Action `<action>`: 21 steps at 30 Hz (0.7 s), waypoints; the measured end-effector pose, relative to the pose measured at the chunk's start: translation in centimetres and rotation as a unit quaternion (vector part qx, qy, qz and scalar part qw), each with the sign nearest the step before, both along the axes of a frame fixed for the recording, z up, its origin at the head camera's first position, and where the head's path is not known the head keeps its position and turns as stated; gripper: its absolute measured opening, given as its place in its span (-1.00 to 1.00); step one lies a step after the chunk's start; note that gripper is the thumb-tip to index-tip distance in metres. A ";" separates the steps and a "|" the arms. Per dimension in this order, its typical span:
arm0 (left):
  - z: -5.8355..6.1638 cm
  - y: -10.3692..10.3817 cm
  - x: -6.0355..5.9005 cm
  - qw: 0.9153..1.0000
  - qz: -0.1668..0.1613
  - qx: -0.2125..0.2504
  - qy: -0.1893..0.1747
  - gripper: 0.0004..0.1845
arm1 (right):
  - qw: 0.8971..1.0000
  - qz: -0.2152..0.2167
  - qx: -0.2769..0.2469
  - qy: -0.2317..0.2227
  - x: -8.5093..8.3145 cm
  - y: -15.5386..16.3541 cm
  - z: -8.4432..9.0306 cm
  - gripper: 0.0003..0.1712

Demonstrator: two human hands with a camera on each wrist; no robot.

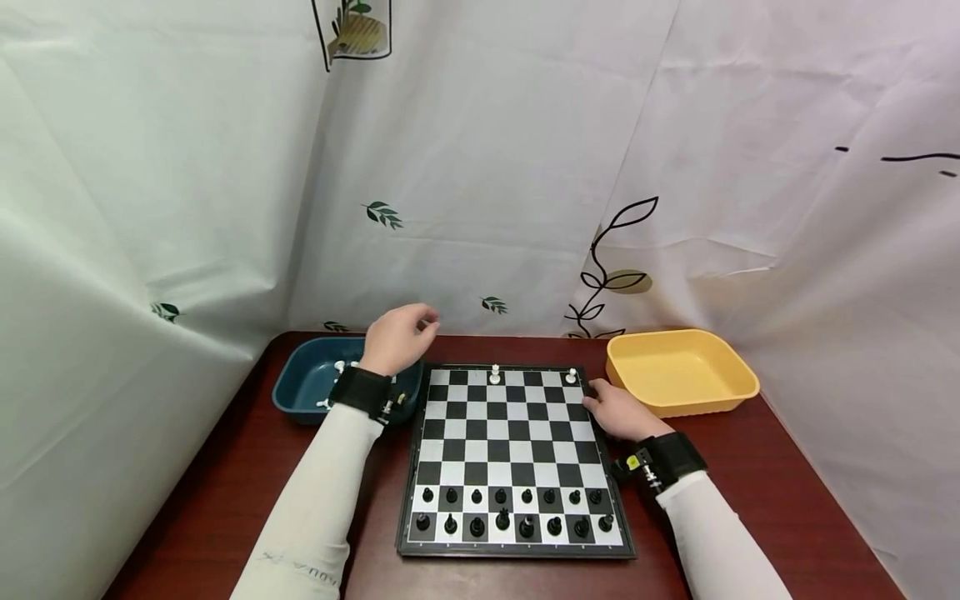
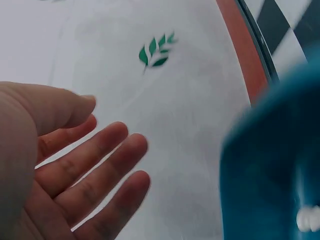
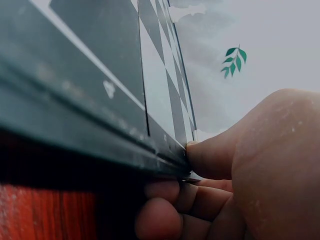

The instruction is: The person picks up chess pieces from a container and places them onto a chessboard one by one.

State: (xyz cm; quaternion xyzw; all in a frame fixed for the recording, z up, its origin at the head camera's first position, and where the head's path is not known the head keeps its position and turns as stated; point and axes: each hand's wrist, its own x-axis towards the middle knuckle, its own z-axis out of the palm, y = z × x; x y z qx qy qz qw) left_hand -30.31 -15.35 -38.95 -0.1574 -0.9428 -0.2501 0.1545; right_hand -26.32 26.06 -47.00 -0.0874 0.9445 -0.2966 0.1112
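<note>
A chessboard [image 1: 517,429] lies on the table with black pieces [image 1: 502,521] in two rows along its near side. On its far row stand a tall white chess piece [image 1: 495,375] and, at the right corner, a shorter white piece [image 1: 572,377]. My left hand [image 1: 401,337] hovers by the far right part of the blue bin [image 1: 303,408], fingers loosely bent and holding nothing. My right hand [image 1: 626,412] grips the board's right edge near the far corner; the right wrist view has the thumb [image 3: 210,155] on top and fingers curled below.
White pieces [image 1: 327,403] lie in the blue bin, left of the board. A yellow bin [image 1: 682,408] stands at the back right, close to my right hand. Behind the dark red table [image 1: 795,500] hangs a pale patterned sheet [image 1: 480,167].
</note>
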 end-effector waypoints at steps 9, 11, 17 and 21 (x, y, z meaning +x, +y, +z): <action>-1.1 -4.0 0.9 0.999 0.037 0.023 -0.018 -0.73 | 1.000 -0.002 0.007 0.003 -0.1 -0.1 -0.6 -0.43; -1.4 -4.7 1.0 0.998 0.041 0.025 -0.026 -0.74 | 1.000 -0.003 0.007 0.003 -0.1 -0.2 -0.5 -0.43; -2.1 -6.1 1.2 0.997 0.047 -0.003 -0.066 -0.75 | 1.000 -0.007 0.006 -0.003 0.0 -0.2 -0.5 -0.44; -2.1 -6.7 1.6 0.993 0.053 -0.027 -0.102 -0.74 | 1.000 -0.005 -0.004 -0.004 -0.3 0.1 -0.6 -0.42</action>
